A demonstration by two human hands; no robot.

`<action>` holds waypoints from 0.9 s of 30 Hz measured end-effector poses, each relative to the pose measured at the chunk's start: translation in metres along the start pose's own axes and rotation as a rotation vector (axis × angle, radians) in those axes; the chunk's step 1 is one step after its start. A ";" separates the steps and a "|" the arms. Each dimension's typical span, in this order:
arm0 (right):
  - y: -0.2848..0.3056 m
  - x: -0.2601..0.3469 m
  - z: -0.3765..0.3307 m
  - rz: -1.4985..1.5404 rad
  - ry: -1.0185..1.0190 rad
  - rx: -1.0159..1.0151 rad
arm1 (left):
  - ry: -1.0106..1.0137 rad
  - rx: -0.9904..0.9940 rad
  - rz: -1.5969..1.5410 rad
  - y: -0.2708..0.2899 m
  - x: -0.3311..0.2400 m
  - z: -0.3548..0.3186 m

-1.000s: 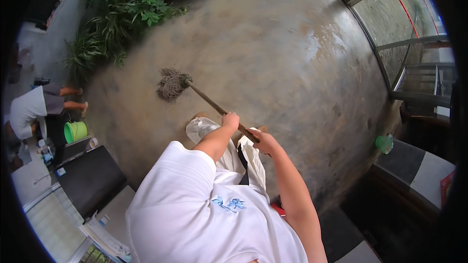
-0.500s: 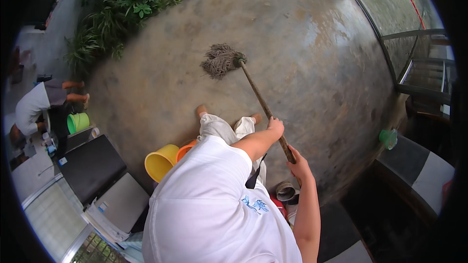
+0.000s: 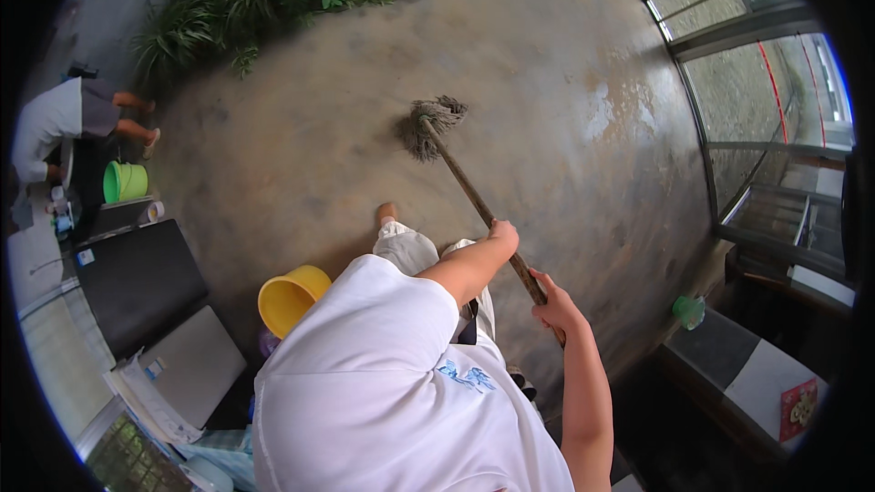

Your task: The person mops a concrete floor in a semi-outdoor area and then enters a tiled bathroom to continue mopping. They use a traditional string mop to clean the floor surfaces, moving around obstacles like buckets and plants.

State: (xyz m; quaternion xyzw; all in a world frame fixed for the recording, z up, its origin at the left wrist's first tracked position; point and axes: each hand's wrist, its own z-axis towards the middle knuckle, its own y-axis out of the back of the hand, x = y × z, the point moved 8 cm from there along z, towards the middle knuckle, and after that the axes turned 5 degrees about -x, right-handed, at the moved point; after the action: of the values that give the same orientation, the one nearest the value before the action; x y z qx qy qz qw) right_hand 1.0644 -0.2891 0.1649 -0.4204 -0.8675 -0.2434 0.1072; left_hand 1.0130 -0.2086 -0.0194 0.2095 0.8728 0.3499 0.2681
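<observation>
Two hands gripped one mop [image 3: 474, 193] in the head view. The left hand [image 3: 504, 233] was closed around the handle, the nearer of the two to the mop head [image 3: 436, 128]. The right hand [image 3: 554, 305] was wrapped around the handle's near end, just below the left and apart from it. The handle slanted away from the body, up and to the left, and the grey strands of the mop head rested on the floor [image 3: 583, 210], spread out ahead of the person's foot [image 3: 386, 213].

The floor was brownish grey, with shiny patches toward the glass doors [image 3: 740, 82] on the right. Green plants [image 3: 264, 0] stood along the far left edge. A yellow bucket [image 3: 293, 301] sat near the person's left side. Farther left, a green bucket [image 3: 126, 182] stood close to a co-worker [image 3: 50, 123] in a white top, who was bent over; what that person's hands held could not be told. Between the two buckets lay a black panel [image 3: 141, 282]. On the right, a green cup [image 3: 689, 312] stood at the edge of a table [image 3: 715, 355], with a red card [image 3: 798, 408] farther along it.
</observation>
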 end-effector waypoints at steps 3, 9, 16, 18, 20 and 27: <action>-0.021 0.067 0.017 -0.132 0.077 0.023 | 0.054 -0.022 -0.046 0.036 0.070 -0.044; -0.104 0.206 0.077 -0.474 0.247 0.124 | 0.380 -0.191 -0.226 0.009 0.252 -0.099; -0.249 0.334 0.116 -1.105 0.577 0.145 | 0.708 -0.513 -0.388 -0.059 0.405 -0.230; -0.278 0.349 0.113 -1.209 0.586 0.168 | 0.780 -0.583 -0.455 -0.059 0.420 -0.273; -0.297 0.358 0.109 -1.287 0.611 0.204 | 0.901 -0.654 -0.525 -0.089 0.429 -0.292; -0.294 0.354 0.094 -1.594 0.662 0.293 | 1.128 -0.731 -0.772 -0.101 0.388 -0.301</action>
State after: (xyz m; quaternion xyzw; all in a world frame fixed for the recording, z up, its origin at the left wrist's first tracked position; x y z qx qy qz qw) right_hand 0.6158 -0.1565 0.1243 0.4215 -0.8498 -0.2416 0.2046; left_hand 0.5118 -0.2109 -0.0329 -0.4211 0.7176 0.5513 -0.0620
